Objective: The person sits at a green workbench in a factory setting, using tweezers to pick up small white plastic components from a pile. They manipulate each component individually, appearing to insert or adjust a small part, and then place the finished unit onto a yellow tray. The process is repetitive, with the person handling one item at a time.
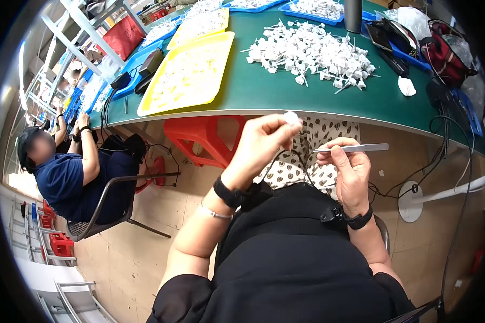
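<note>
Pinching a small white plastic piece [292, 118] in left hand [264, 141] fingertips; right hand [347, 168] grips metal tweezers [355, 147]. Probably light, stiff, easily dropped.

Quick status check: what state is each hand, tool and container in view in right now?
Left hand: raised, fingers pinched shut on a small white plastic piece.
Right hand: shut on slim metal tweezers, held level, tips pointing left.
Pile of white plastic stemmed parts: loose, heaped on the green table.
Yellow plastic tray: flat on the table, holding pale parts.
</note>
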A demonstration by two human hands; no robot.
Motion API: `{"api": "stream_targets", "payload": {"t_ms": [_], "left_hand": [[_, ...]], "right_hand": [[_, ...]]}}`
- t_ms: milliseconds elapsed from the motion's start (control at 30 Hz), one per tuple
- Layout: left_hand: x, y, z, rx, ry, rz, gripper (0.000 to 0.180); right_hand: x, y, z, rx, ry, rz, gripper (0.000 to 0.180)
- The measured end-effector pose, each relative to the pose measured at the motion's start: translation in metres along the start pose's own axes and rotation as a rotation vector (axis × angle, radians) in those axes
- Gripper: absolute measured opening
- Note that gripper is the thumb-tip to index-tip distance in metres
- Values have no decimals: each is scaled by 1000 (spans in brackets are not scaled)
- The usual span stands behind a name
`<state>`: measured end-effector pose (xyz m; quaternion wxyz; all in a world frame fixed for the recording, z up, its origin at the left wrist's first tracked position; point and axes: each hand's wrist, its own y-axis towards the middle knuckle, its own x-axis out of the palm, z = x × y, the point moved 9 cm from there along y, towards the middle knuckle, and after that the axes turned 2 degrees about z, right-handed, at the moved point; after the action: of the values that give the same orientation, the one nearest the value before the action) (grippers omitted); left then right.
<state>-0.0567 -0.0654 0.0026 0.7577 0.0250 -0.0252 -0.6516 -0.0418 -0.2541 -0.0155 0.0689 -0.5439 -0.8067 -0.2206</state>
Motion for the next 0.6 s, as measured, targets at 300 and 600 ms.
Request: {"api": "stream_targets", "payload": {"t_ms": [300,600], "left_hand": [[18,-60,-43,179,93,18,16],[24,-64,-40,417,288,54,9]], "right_hand": [[17,-11,14,49,-56,-94,19],[26,-12,9,-6,-258,-127,15]]}}
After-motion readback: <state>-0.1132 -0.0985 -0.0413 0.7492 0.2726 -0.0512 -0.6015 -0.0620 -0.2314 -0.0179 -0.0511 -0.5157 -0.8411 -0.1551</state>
